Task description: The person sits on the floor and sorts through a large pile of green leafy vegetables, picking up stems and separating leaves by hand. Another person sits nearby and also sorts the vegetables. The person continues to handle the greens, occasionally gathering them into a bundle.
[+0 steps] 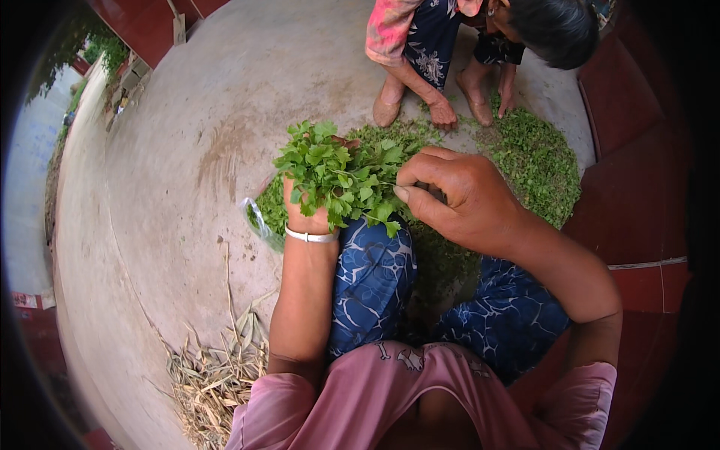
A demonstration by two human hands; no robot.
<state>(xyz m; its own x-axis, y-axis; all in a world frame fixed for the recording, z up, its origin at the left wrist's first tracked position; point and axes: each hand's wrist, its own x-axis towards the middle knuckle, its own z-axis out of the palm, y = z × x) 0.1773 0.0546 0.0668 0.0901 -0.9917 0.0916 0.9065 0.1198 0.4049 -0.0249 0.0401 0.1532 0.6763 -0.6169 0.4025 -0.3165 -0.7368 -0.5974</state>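
Note:
A bunch of leafy greens point(330, 169), with jagged leaves like celery or parsley, is held up in front of my knees. My left hand point(301, 212) grips it from below; the leaves hide most of its fingers. To the right of the bunch, my right hand point(466, 196) is closed, its thumb and index finger pinching a thin green stem at the edge of the leaves. A clear plastic bag point(262, 221) with greens in it lies on the ground beside my left wrist.
A large pile of loose greens point(536, 165) spreads over the concrete ground point(172, 157) at the right. Across from me another person bends down, one hand point(442, 114) by the pile. Dry stalks and husks point(214, 382) lie at lower left. Red panels point(630, 202) stand along the right.

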